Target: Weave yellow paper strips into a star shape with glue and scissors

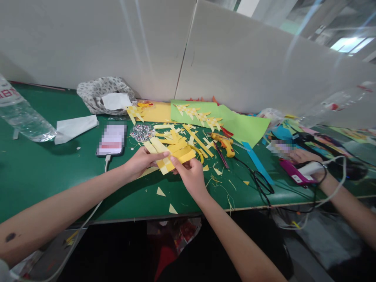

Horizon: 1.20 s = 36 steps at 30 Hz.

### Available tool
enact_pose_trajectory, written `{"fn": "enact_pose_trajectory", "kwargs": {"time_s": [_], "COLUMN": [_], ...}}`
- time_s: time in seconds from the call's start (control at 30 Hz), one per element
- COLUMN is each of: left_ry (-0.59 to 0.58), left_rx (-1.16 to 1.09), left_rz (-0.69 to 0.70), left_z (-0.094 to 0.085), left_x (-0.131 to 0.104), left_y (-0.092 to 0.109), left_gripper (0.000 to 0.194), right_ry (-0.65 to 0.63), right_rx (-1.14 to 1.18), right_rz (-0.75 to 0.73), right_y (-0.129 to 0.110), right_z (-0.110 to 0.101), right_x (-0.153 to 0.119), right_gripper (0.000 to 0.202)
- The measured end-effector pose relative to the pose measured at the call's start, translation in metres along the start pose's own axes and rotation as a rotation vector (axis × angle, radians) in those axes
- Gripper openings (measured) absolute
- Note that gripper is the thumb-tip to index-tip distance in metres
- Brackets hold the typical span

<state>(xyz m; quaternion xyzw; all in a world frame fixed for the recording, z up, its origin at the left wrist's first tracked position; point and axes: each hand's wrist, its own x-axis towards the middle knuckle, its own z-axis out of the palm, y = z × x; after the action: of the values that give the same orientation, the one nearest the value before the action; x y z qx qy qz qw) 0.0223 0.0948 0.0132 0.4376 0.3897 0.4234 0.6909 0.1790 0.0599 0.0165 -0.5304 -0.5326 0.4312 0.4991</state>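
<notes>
Holding a woven paper piece [166,167], yellow and cream, over the near part of a green desk [53,168]; taking clock positions from that piece. Pinching its nine o'clock side with the left hand [141,160], thumb pressing on top, fingers bending beneath, their tips hidden. Closing on its four o'clock side with the right hand [192,172], thumb likewise on top, fingers curling under and partly out of sight. Working close against loose yellow strips [202,145], heaped from twelve to two o'clock and cluttering the space just beyond. Facing mixed beads [143,133] at half past ten and, at one, checkered paper figures [203,117] lying on a light green sheet [246,125]. Having a yellow glue gun [226,145] lying at half past two, a blue strip [260,164] at three and cream scraps [160,191] near seven. Crossing with the left forearm [88,188] over a white cable [107,159] leading from a phone [111,137] at half past nine. Sharing the desk, toward three o'clock, with another person's hand [307,156] beside a magenta device [290,172].
</notes>
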Motion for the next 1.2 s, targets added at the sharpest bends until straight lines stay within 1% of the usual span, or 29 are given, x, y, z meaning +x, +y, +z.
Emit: {"fn": "enact_pose_trajectory", "kwargs": {"time_s": [0.9, 1.1, 1.2], "left_ry": [0.003, -0.022, -0.027], "left_rx": [-0.003, 0.011, 0.020], "left_rz": [0.013, 0.002, -0.001], "left_z": [-0.0001, 0.0011, 0.0012], "left_x": [0.0013, -0.0008, -0.0002], "left_y": [-0.0011, 0.0017, 0.0027], "left_gripper": [0.031, 0.035, 0.035], "right_ry": [0.001, 0.022, 0.055], "right_rx": [0.006, 0.044, 0.078], "right_rz": [0.012, 0.046, 0.061], "right_y": [0.0011, -0.0006, -0.0010], "right_z": [-0.0010, -0.0011, -0.0013], "right_x": [0.0013, 0.0030, 0.0046], "right_gripper": [0.030, 0.033, 0.033]}}
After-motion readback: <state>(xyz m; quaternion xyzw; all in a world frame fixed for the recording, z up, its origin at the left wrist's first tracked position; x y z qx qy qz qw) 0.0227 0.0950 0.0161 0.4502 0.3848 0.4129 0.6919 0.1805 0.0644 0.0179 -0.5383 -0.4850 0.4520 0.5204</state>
